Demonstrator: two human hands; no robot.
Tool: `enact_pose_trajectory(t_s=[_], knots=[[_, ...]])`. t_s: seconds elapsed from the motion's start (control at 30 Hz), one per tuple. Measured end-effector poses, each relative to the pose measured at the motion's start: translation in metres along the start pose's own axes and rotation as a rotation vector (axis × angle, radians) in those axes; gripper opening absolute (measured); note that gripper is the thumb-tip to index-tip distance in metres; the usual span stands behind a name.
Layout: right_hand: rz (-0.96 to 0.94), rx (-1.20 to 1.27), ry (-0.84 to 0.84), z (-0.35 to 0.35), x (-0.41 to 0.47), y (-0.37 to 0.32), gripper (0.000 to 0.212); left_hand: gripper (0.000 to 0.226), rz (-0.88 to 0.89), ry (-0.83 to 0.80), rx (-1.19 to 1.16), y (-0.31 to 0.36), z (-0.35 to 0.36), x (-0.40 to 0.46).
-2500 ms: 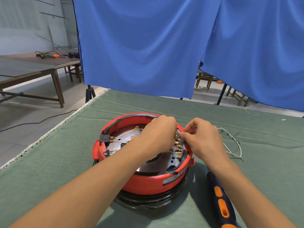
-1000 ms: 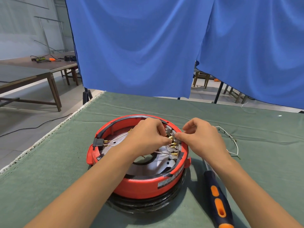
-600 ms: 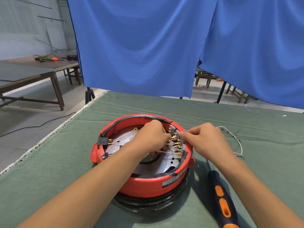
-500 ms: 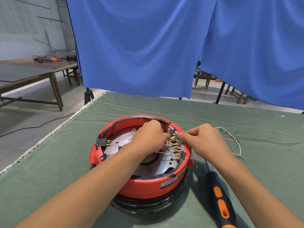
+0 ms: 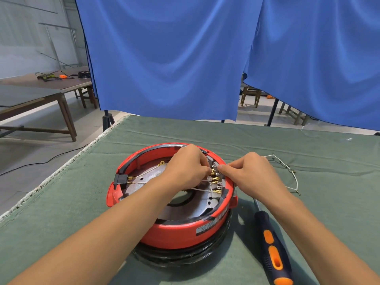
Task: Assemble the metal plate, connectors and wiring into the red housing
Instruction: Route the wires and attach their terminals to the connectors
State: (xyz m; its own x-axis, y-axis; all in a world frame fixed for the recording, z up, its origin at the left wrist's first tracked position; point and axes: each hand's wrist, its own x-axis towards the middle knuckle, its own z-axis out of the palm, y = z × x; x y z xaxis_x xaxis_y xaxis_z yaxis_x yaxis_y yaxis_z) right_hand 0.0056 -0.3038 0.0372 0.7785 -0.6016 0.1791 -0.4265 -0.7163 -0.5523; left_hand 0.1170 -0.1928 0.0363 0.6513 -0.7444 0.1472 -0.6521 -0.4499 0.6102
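Note:
The round red housing (image 5: pixel 174 231) stands on the green cloth in front of me, with a silver metal plate (image 5: pixel 185 210) lying inside it. Several brass connectors (image 5: pixel 216 183) on white wires (image 5: pixel 202 190) line the housing's right inner wall. My left hand (image 5: pixel 186 167) reaches across the plate and pinches one brass connector at that wall. My right hand (image 5: pixel 249 173) pinches the terminal strip at the rim from the outside, fingertip to fingertip with the left. A black connector block (image 5: pixel 121 179) with two brass pins sits at the left rim.
A screwdriver (image 5: pixel 271 245) with a dark blue and orange handle lies right of the housing. A loose white wire harness (image 5: pixel 287 173) lies behind my right hand. The table's left edge (image 5: pixel 61 169) runs diagonally. Blue curtains (image 5: pixel 185 58) hang behind the table.
My hands have stayed at the connector row on the right rim, with only small shifts of the fingers. The camera view has wobbled slightly.

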Motion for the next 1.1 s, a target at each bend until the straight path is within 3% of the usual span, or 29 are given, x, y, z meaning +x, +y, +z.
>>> enact_pose_trajectory(t_s=[0.27,0.5,0.67,0.9,1.1], knots=[[-0.059,-0.071,0.082,0.006,0.001,0.002,0.041,0.017,0.012,0.018,-0.034,0.0,0.004,0.001],[-0.017,0.08,0.178,0.006,0.006,0.019,0.05,0.017,-0.003,0.081,0.057,0.002,0.009,-0.002],[0.15,0.026,0.317,-0.009,0.016,0.068,0.017,0.02,-0.04,0.099,0.105,0.01,0.011,0.007],[0.304,-0.181,0.302,-0.005,0.03,0.115,0.029,0.017,-0.013,0.094,0.162,0.007,0.016,0.018],[0.345,-0.251,0.272,0.002,0.036,0.114,0.017,0.013,0.007,0.076,0.197,0.005,0.017,0.017]])
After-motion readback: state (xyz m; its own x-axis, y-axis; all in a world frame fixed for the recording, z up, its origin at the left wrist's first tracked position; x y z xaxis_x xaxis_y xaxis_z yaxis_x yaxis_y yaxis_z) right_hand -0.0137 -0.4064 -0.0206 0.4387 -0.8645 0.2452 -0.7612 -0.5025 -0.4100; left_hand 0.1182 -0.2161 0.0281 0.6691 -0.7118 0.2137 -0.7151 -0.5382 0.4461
